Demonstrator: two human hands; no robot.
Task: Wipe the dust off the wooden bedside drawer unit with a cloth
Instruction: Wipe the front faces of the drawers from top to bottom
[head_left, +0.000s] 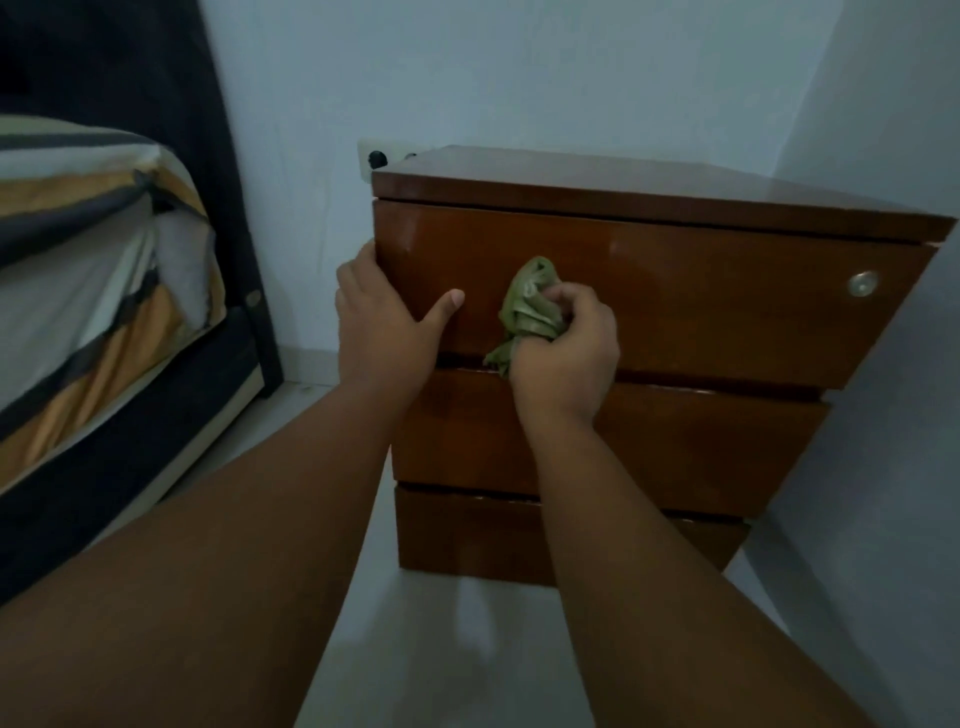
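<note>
Floor (447, 649) of pale, smooth material runs under us to the foot of the wooden drawer unit (675, 322), which stands against a light blue-grey wall (519, 78) in a dim room. We see three drawer fronts stacked one above another, glossy reddish-brown, with a small round metal lock (863, 283) near the right end of the top drawer. Behind the unit's back left corner a white wall socket (375, 157) shows a dark plug. To our left lies a bed (78, 322) with striped orange, grey and white bedding, and a dark curtain (171, 104) hangs beside it.

Our left hand (384, 322) lies open and flat on the left edge of the top drawer, fingers wrapped round the corner, thumb stretched across the front; it holds nothing. Our right hand (563, 353) is closed in a loose fist round the green cloth (530, 312), pressing it against the front of the top drawer, a little left of centre and just above the gap to the middle drawer.

The cloth is bunched, its long axis roughly vertical: a crumpled peak points up past our fingers, and a short tail hangs down across the gap between the drawers.
</note>
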